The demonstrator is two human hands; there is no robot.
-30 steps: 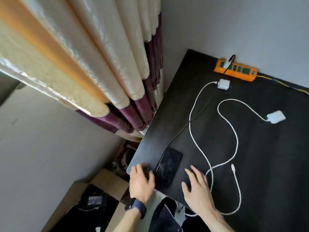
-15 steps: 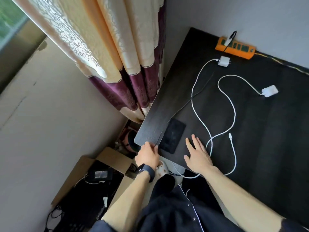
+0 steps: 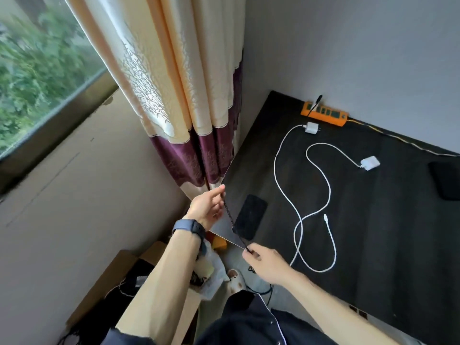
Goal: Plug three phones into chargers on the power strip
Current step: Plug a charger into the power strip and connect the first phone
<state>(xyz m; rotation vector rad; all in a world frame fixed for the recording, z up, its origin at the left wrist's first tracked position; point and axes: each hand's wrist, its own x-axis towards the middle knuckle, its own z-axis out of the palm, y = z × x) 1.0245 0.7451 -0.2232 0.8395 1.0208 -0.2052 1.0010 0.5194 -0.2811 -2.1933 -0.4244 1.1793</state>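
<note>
A black phone [image 3: 250,216] lies face up near the left front corner of the dark table [image 3: 373,232]. My left hand [image 3: 207,206] and my right hand [image 3: 267,263] each pinch a black braided cable [image 3: 230,215], stretched between them beside the phone. The orange power strip [image 3: 323,115] sits at the far edge against the wall, with one black plug in it. Two white chargers [image 3: 312,127] [image 3: 370,162] lie loose on the table, each trailing a white cable [image 3: 321,195]. A second dark phone [image 3: 446,179] shows at the right edge.
A cream and purple curtain [image 3: 189,108] hangs left of the table, by a window. An open cardboard box [image 3: 119,292] with dark items stands on the floor below the corner. A yellow cord [image 3: 398,138] runs right from the strip along the wall.
Both hands have lifted off the table's front edge and taken hold of the black cable, now pulled taut between them. The view has tilted up and left.
</note>
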